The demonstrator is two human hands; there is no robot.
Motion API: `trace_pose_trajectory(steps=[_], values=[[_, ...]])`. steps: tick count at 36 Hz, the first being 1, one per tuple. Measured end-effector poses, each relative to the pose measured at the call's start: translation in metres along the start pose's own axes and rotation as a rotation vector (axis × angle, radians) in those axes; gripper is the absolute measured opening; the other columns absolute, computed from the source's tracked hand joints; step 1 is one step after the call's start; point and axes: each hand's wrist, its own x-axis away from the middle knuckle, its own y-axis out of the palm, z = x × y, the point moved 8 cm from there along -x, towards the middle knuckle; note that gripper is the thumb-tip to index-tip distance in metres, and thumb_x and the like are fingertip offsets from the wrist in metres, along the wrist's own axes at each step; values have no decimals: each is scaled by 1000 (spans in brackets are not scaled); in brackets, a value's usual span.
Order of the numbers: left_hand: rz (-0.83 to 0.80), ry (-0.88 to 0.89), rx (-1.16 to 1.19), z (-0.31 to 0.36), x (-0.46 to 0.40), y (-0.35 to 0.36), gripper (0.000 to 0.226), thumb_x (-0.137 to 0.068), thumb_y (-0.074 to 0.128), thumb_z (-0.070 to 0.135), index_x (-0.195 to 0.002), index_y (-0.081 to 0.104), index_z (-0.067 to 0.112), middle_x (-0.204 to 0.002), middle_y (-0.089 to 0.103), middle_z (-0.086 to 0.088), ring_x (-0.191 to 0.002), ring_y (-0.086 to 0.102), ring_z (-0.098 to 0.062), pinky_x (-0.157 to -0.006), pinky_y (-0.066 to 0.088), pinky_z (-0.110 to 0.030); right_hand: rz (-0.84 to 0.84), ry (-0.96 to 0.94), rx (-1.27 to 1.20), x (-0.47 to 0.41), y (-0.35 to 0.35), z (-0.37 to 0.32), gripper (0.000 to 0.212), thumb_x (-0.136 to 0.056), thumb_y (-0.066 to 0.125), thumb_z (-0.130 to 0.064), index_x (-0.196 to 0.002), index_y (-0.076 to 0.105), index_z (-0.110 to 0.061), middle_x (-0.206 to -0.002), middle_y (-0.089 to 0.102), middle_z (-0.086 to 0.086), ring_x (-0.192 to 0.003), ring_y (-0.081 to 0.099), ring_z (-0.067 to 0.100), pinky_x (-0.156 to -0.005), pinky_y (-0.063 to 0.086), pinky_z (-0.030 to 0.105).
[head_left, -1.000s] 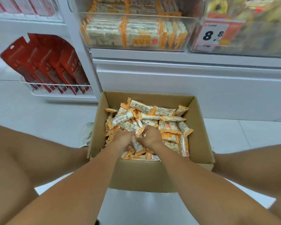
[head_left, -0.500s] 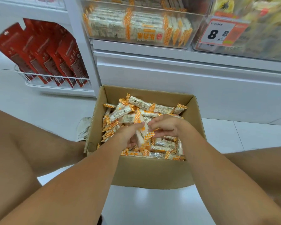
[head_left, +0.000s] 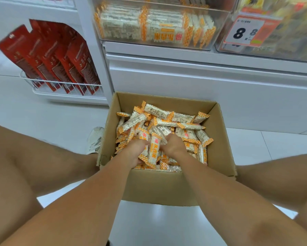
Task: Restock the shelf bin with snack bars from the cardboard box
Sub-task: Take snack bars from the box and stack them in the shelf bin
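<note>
An open cardboard box [head_left: 159, 189] stands on the floor between my knees, full of white snack bars [head_left: 175, 121] with orange checked ends. Both hands are down in the pile. My left hand [head_left: 135, 150] is closed around several bars, and one bar [head_left: 153, 153] stands between the two hands. My right hand [head_left: 174, 146] is closed on bars beside it, fingers buried in the pile. Above, the clear shelf bin [head_left: 156, 27] holds rows of the same bars.
Red pouches [head_left: 51, 57] stand in a white wire rack at the left. A clear bin with a price tag [head_left: 245, 31] sits at the right of the shelf. White cabinet front behind the box. My shoe [head_left: 95, 139] rests left of the box.
My right hand, which half a second ago hovered open over the pile, has come down and closed on bars beside the left hand. The view has tilted slightly.
</note>
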Motion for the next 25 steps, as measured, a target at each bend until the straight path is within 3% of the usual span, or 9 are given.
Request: trace_pose_trajectory(steps=[3,5,9,12,14,17,20,22,25], values=[[-5,21,26,1,-3,-2,59,-97,50,8,-152,27,6,-76,64,-9,-59,55,-25,-65,54,-41,-70,102,-111,-4,6,9,32,-88,69,-11,-64,48,-12,-66,56,8,-58,54,22,-51,43,26],[36,30,1,0,-6,-5,61,-95,45,1,-152,23,10,-68,57,-9,-53,44,-23,-67,48,-42,-211,221,-300,-1,7,15,24,-84,78,-7,-72,57,-6,-69,63,11,-56,59,22,-51,52,28],[-10,17,6,-2,-5,2,38,-96,53,6,-133,52,-1,-87,65,-18,-57,59,-25,-72,58,-47,-513,318,-621,17,-3,14,35,-85,80,-15,-113,64,-1,-104,72,14,-89,74,24,-81,62,38],[-101,-31,114,-6,-11,17,58,-89,72,34,-139,50,16,-128,60,-14,-86,72,-33,-74,60,-53,-649,287,-789,31,-13,6,21,-93,70,-10,-111,65,-1,-120,69,18,-102,72,31,-85,60,39],[-167,-59,162,-1,-4,29,67,-89,63,58,-141,51,17,-128,64,-13,-98,71,-35,-71,60,-49,-632,262,-837,37,-20,2,15,-93,69,-8,-106,65,-3,-123,66,17,-102,71,32,-82,61,38],[-259,-33,109,12,15,44,86,-87,39,80,-146,46,19,-138,58,-11,-122,59,-31,-89,53,-47,-516,186,-842,40,-30,-8,26,-88,76,-7,-105,56,-6,-114,66,14,-92,73,29,-73,63,33],[-190,81,9,26,27,46,96,-78,62,75,-154,35,22,-160,35,-4,-141,41,-32,-110,38,-54,-282,103,-813,43,-50,-19,52,-83,81,-7,-123,49,-11,-99,69,14,-71,75,25,-62,61,31],[-140,108,119,35,27,42,72,-88,67,55,-146,46,18,-144,55,-10,-119,61,-33,-98,50,-50,-98,13,-794,43,-71,-26,55,-84,80,-9,-132,54,-4,-90,71,17,-59,71,24,-59,62,37],[-155,111,460,59,38,41,44,-100,55,42,-129,55,8,-98,68,-13,-77,67,-24,-67,60,-36,349,-289,-442,52,-124,-42,26,-88,74,-25,-111,73,-14,-70,70,4,-58,66,22,-62,58,44]])
